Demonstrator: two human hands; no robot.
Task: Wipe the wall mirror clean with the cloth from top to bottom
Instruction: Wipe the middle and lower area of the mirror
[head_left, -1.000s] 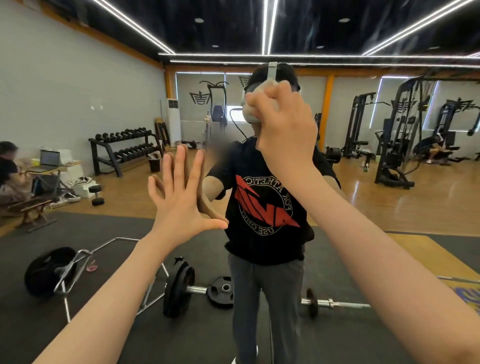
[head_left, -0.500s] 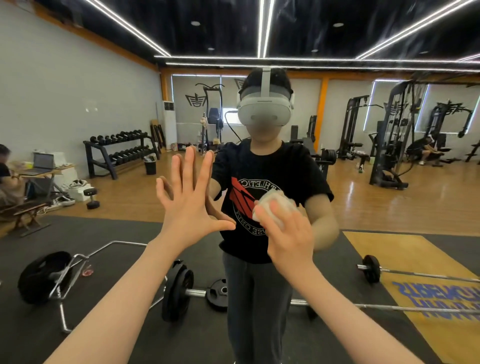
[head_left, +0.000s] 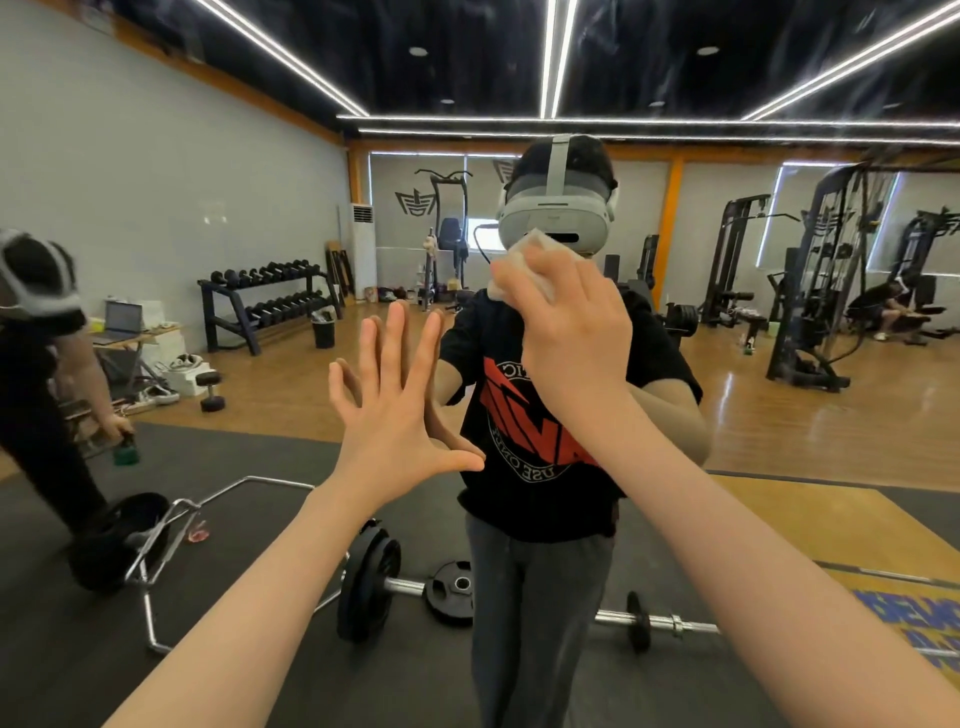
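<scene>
The wall mirror (head_left: 779, 405) fills the whole view and reflects a gym and my own figure in a headset and black T-shirt. My left hand (head_left: 395, 405) lies flat against the glass with fingers spread wide. My right hand (head_left: 571, 322) grips a crumpled white cloth (head_left: 524, 265) and presses it to the mirror at about the height of my reflected chin. Most of the cloth is hidden behind my fingers.
The mirror shows a barbell with plates (head_left: 369, 592) on the black mat behind me, a dumbbell rack (head_left: 270, 301) by the left wall, and weight machines (head_left: 815, 291) at right. A person in black (head_left: 41, 374) bends at the left edge.
My right hand with the cloth went down from head height to chest height and has come back up to chin height. The left hand stayed flat on the glass. A person has appeared at left.
</scene>
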